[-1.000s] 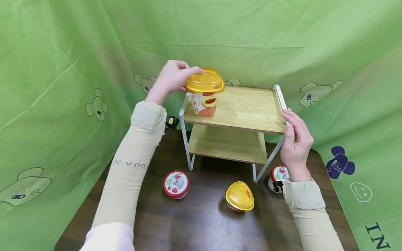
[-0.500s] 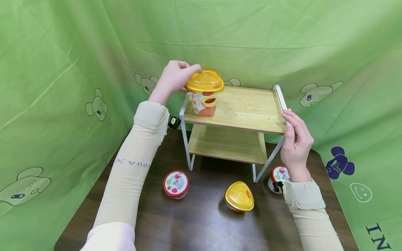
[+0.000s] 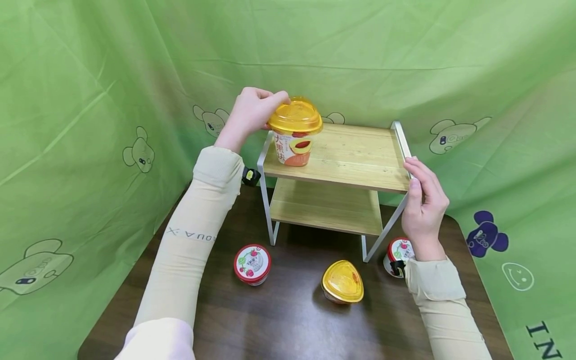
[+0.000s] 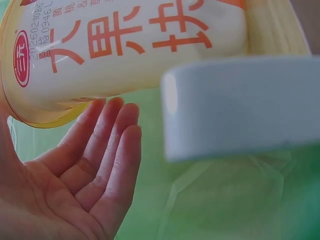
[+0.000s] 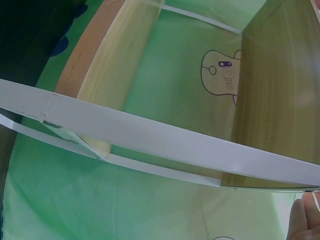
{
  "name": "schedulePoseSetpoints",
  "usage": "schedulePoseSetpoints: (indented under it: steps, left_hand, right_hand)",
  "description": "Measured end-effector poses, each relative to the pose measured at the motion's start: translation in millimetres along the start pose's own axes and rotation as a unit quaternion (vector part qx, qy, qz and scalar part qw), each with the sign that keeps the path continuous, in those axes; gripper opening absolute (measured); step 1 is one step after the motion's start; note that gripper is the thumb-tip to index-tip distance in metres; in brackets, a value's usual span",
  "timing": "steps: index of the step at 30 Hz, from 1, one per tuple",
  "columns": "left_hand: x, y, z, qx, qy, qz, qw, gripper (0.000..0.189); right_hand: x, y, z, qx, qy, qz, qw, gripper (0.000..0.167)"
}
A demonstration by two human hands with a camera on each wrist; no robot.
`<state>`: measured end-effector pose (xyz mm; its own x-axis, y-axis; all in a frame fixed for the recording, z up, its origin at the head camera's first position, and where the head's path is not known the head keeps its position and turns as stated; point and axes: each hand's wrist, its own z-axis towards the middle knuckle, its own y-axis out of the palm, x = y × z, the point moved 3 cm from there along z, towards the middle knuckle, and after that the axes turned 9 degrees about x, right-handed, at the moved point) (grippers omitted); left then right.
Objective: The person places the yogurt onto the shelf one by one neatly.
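Observation:
In the head view a peach yogurt cup (image 3: 294,145) with a domed yellow lid stands upright at the front left of the rack's top shelf (image 3: 355,150). My left hand (image 3: 252,112) pinches its lid, thumb on top. The left wrist view shows the fingers (image 4: 117,150) fairly straight beneath the lid rim, fingertips right at the cup's side, beside the white metal frame (image 4: 240,105). At the rack's right front corner, my right hand (image 3: 425,207) grips the frame and shelf edge. Only part of that hand (image 5: 302,220) shows in the right wrist view.
The rack's lower shelf (image 3: 326,205) sits under the top one. On the dark table (image 3: 288,330) stand a red-rimmed cup (image 3: 253,264) at left, a yellow-lidded cup (image 3: 343,281) in front, and another red-rimmed cup (image 3: 398,255) by my right wrist. Green cloth (image 3: 342,45) surrounds the table.
The left hand and forearm have shifted slightly to the right, and the yogurt cup has moved a touch with them. My right hand has stayed in place on the rack.

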<state>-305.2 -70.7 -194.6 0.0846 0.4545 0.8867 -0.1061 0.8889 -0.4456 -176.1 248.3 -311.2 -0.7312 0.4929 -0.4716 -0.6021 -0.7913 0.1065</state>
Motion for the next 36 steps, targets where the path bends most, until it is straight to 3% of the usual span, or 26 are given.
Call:
schedulePoseSetpoints:
  steps: [10,16,26,36]
  left_hand:
    - [0.4,-1.0,3.0,0.031,0.060,-0.008,0.9977,0.026]
    - [0.6,-0.8,3.3,0.030,0.068,-0.010,0.9972,0.030]
    - [-1.6,-1.7,1.4,0.065,0.085,-0.042,0.9934,0.048]
    - [-7.9,-9.4,-4.0,0.083,0.097,-0.066,0.9896,0.046]
  right_hand:
    - [0.7,0.3,1.3,0.000,0.000,0.002,1.0000,0.033]
    - [1.6,0.2,1.7,0.000,0.000,0.002,1.0000,0.034]
    - [1.0,0.2,1.3,-0.001,0.003,0.000,1.0000,0.033]
    - [1.5,0.9,0.5,0.001,0.006,0.001,1.0000,0.033]
